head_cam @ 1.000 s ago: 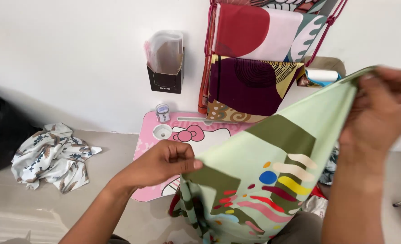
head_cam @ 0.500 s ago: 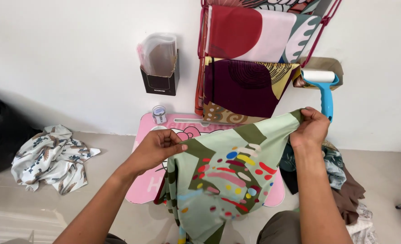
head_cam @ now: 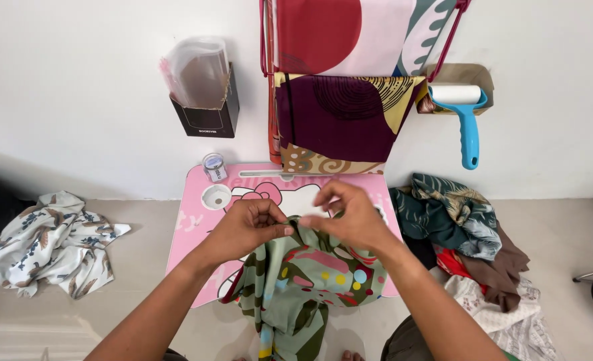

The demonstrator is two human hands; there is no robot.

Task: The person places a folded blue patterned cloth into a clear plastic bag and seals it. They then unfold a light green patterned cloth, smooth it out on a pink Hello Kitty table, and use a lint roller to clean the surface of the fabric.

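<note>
Pinching the top edge of the green patterned cloth [head_cam: 310, 274] with both hands, I have it bunched between them just above the pink surface [head_cam: 193, 230]. My left hand [head_cam: 253, 224] has its grip closed on one fold, thumb against fingers, and my right hand [head_cam: 350, 217] has its grip closed on the fold beside it, so the two sets of fingertips nearly touch. The rest of the cloth hangs down over the near edge of the surface toward my feet, showing red, yellow and blue spots.

On the far left corner of the surface a small clear jar [head_cam: 214, 167] stands next to a round cup hollow [head_cam: 216, 196]. To my left on the floor lies a crumpled white printed cloth [head_cam: 52, 244]. To my right a heap of fabrics [head_cam: 467, 230] in teal, brown, red and white rests on the floor, close to the surface.

Against the wall behind, a red rack [head_cam: 269, 80] carries draped cloths in maroon, red and cream. A black holder [head_cam: 209, 113] with clear plastic bags hangs to its left, and a blue lint roller [head_cam: 467, 120] hangs to its right.
</note>
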